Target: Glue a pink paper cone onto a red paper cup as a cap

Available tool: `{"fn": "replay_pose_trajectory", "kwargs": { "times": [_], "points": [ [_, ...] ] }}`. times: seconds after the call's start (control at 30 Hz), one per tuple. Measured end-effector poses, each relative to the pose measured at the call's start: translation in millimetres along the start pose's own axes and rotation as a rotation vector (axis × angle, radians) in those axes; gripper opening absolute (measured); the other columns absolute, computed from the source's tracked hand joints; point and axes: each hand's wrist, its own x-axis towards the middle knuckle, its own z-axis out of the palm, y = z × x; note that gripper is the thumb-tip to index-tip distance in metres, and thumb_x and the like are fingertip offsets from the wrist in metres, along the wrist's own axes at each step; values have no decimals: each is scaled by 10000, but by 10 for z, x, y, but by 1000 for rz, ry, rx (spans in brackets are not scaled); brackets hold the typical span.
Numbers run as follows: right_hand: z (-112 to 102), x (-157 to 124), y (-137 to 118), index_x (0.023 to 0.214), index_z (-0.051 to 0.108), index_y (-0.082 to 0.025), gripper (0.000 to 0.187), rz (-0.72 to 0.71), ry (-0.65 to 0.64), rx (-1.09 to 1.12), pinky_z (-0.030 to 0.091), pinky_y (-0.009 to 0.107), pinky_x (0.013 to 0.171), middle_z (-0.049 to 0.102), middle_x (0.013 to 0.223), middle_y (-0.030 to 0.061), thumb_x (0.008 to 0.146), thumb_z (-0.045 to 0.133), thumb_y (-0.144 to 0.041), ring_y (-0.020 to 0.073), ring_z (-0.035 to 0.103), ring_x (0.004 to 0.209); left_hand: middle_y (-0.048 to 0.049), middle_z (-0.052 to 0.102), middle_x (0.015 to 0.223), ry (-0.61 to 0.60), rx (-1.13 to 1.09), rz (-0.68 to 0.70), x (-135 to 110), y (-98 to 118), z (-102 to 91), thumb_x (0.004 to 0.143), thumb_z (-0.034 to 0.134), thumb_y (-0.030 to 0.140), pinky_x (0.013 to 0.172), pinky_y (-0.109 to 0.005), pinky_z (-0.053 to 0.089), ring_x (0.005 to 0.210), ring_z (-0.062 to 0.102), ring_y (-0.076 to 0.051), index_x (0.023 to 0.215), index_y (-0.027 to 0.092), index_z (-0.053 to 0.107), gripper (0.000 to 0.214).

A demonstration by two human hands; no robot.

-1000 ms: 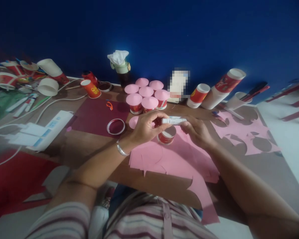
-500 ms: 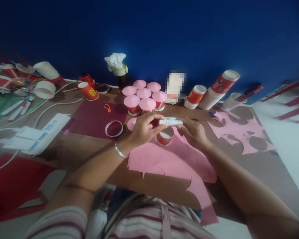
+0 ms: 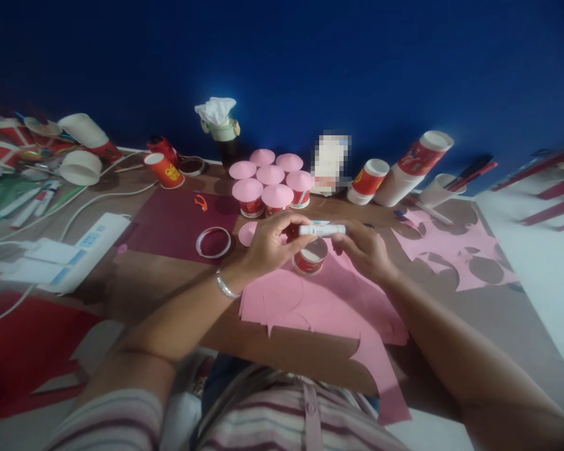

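A white glue stick (image 3: pixel 322 230) lies level between my two hands, above a small red paper cup (image 3: pixel 311 257). My left hand (image 3: pixel 272 241) pinches its left end with fingers closed. My right hand (image 3: pixel 364 249) grips the right end, fingers curled round it. The cup stands open-topped on pink paper (image 3: pixel 319 307) with cut-out edges. A pink paper disc (image 3: pixel 249 233) lies just left of my left hand. Behind it stand several red cups capped with pink paper cones (image 3: pixel 270 181).
A tape ring (image 3: pixel 213 242) lies on dark red paper (image 3: pixel 178 219). A white power strip (image 3: pixel 82 247) and cables sit at the left. Loose cups (image 3: pixel 82 153) crowd the far left; more cups (image 3: pixel 395 169) and pink scrap paper (image 3: pixel 455 250) are at the right. A blue wall stands behind.
The view shifted slightly; my hands and the glue stick stay in nearly the same pose above the cup.
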Motion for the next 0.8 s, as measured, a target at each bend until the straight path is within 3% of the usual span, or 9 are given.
{"fn": "replay_pose_trajectory", "kwargs": {
  "times": [0.17, 0.3, 0.43, 0.6, 0.8],
  "points": [
    [95, 0, 25, 1028, 741, -195, 440, 96, 75, 322, 521, 285, 561, 695, 832, 16, 845, 827, -585, 124, 608, 607, -36, 780, 942, 11, -18, -13, -18, 7, 56, 918, 760, 223, 662, -231, 553, 751, 677, -107, 998, 188, 713, 99],
    [132, 0, 22, 977, 757, -199, 423, 119, 89, 460, 529, 286, 554, 680, 740, -8, 804, 868, -570, 122, 584, 580, -41, 780, 952, 9, -27, 2, -39, -13, 66, 928, 757, 226, 682, -238, 559, 770, 684, -109, 1020, 184, 715, 109],
    [97, -8, -16, 927, 770, -212, 451, 79, 70, 303, 493, 292, 553, 646, 670, -11, 863, 773, -658, 134, 566, 567, -46, 788, 953, 14, -29, 7, -43, -20, 49, 923, 782, 286, 696, -253, 569, 782, 697, -119, 1019, 188, 726, 149],
    [21, -3, -3, 862, 737, -218, 555, -69, 69, -8, 502, 331, 638, 606, 620, 14, 979, 552, -728, 183, 614, 626, -44, 790, 918, 9, -67, -47, -38, -18, 44, 918, 783, 285, 653, -238, 555, 753, 695, -117, 992, 185, 734, 134],
    [-13, -10, 88, 817, 684, -228, 591, -114, 65, -115, 478, 333, 634, 630, 659, 33, 1019, 444, -729, 197, 628, 651, -46, 791, 910, 2, -31, 0, -25, -5, 30, 906, 793, 267, 664, -248, 574, 749, 696, -122, 983, 187, 730, 127]
  ]
}}
